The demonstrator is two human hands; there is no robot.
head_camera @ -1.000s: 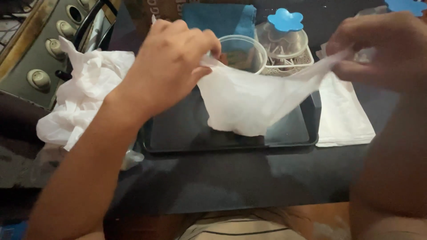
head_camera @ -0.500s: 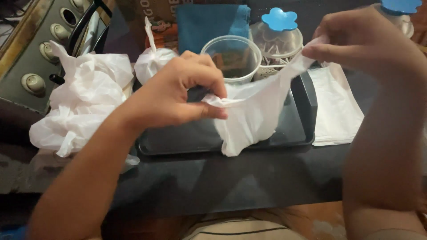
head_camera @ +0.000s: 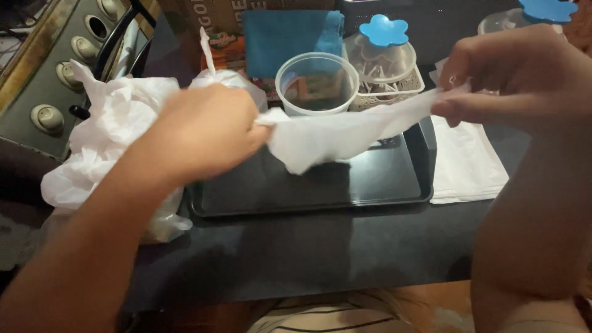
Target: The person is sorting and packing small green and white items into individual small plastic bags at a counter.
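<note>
White plastic bag point(head_camera: 333, 135) stretched between both hands' clenched fingers, left hand point(head_camera: 206, 132) and right hand point(head_camera: 518, 77), above black tray point(head_camera: 320, 191)

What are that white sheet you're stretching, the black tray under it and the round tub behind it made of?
White sheet: looks like thin, soft plastic film, maybe a bag; it sags and wrinkles between the left hand and right hand.
Black tray: smooth and glossy, with reflections; plastic or coated metal, hard to tell.
Round tub: clear plastic, since things behind show through it.
</note>
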